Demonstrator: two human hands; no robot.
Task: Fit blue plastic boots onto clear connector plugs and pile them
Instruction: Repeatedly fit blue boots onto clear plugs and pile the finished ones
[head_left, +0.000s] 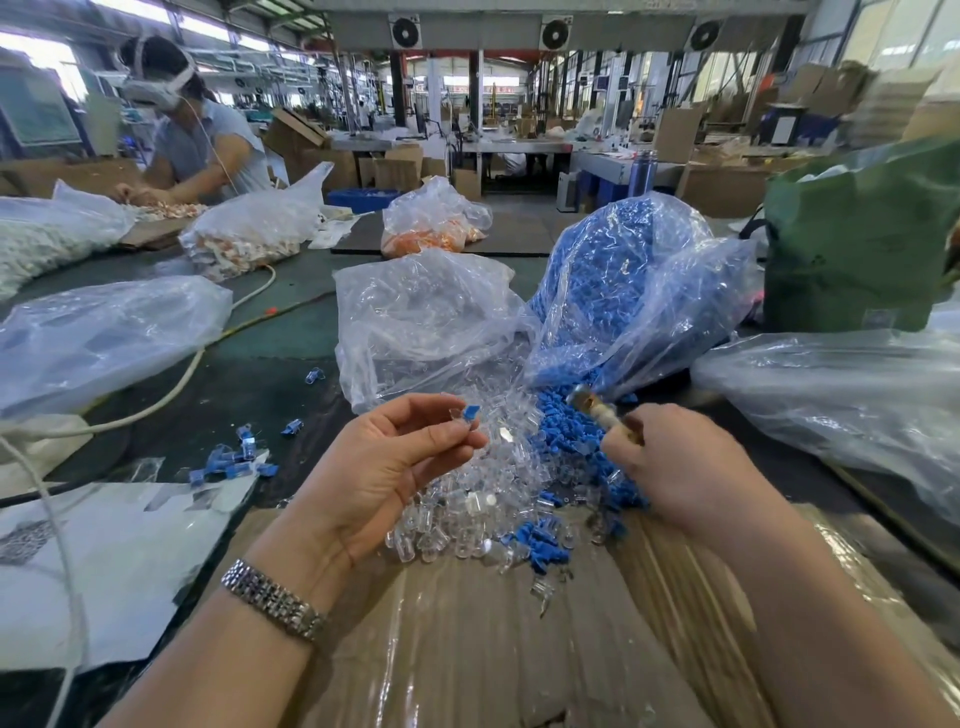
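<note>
My left hand (395, 457) is raised palm-up and pinches a clear connector plug with a blue boot (465, 415) at its fingertips. My right hand (675, 457) grips a small tool with a brass-coloured tip (597, 405), held over the loose parts. Below both hands a heap of clear plugs (467, 499) lies mixed with loose blue boots (561, 441) on taped cardboard (493, 623). Several fitted blue-and-clear pieces (234, 457) lie in a small pile to the left.
A clear bag of plugs (415, 317) and a bag full of blue boots (618, 291) stand behind the heap. More plastic bags (104, 332) lie left and right (831, 384). A green bag (862, 239) stands at right. Another person (197, 140) works at far left. A white cable (171, 384) crosses the table.
</note>
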